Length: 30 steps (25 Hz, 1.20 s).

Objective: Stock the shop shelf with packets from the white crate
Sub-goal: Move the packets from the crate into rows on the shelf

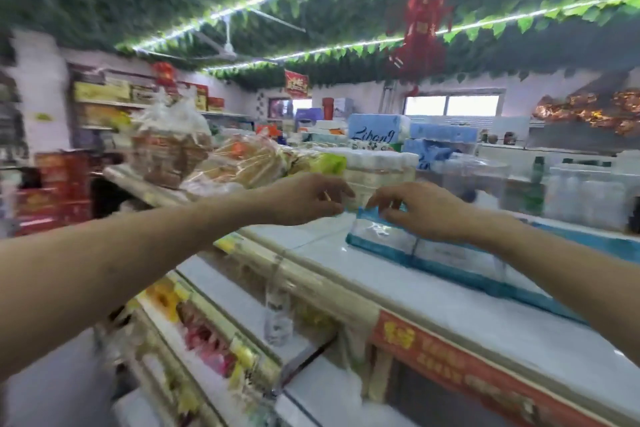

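Placing step: the right hand (426, 213) pinched the packet (381, 237) on the shelf (450, 308). Whether the curled left hand (308, 199) held anything was lost in blur. Next: square it, release.

A blue-edged packet (388, 241) is seen lying on the white shelf (433, 308) top; its far end is pinched by the fingers (384, 204) of the right hand (429, 213). The left hand (304, 199) is held just beside that end, curled; contact cannot be judged.

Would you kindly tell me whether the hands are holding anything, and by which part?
The right hand pinches the blue-edged packet by its upper blue end; whether the left hand grips anything is unclear.
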{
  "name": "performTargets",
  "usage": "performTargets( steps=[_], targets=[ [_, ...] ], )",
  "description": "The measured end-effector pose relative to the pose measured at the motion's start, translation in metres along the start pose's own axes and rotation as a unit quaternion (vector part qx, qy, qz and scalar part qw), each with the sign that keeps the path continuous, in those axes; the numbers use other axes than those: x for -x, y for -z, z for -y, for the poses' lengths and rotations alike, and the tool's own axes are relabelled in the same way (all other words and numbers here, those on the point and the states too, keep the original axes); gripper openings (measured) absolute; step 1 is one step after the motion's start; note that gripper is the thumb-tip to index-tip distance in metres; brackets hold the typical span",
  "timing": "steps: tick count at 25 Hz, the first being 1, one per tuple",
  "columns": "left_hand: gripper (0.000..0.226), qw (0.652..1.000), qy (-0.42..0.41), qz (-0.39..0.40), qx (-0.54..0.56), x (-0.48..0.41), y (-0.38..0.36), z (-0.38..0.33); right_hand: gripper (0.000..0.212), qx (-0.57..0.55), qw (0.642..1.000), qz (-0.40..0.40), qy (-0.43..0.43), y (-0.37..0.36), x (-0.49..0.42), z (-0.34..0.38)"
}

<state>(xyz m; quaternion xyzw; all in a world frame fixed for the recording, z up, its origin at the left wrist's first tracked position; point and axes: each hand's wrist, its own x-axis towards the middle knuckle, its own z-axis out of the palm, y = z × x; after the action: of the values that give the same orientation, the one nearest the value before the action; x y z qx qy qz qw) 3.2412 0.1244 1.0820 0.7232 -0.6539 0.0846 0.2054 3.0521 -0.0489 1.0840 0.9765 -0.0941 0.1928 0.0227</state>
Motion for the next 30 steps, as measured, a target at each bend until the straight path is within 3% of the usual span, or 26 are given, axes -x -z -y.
performTargets(
  steps=[6, 11, 15, 20, 24, 30],
  targets=[
    [0.032, 0.972, 0.225, -0.007, -0.062, 0.247, 0.032, 0.119, 0.02, -0.201, 0.958, 0.068, 0.194, -0.105, -0.104, 0.212],
    [0.028, 0.908, 0.418, -0.002, -0.025, 0.446, -0.029, 0.165, 0.024, -0.217, 0.916, 0.201, 0.27, -0.248, -0.104, 0.332],
    [0.029, 0.861, 0.505, 0.059, -0.004, 0.555, -0.093, 0.173, 0.031, -0.21, 0.878, 0.314, 0.295, -0.369, -0.065, 0.4],
    [0.032, 0.839, 0.515, 0.176, 0.006, 0.61, -0.172, 0.173, 0.04, -0.142, 0.851, 0.399, 0.311, -0.469, -0.017, 0.436],
    [0.034, 0.855, 0.453, 0.24, -0.083, 0.631, -0.215, 0.176, 0.035, -0.121, 0.868, 0.367, 0.312, -0.503, -0.003, 0.441],
    [0.022, 0.855, 0.417, 0.264, -0.158, 0.634, -0.239, 0.176, 0.036, -0.078, 0.879, 0.332, 0.333, -0.514, 0.005, 0.443]
  ],
)
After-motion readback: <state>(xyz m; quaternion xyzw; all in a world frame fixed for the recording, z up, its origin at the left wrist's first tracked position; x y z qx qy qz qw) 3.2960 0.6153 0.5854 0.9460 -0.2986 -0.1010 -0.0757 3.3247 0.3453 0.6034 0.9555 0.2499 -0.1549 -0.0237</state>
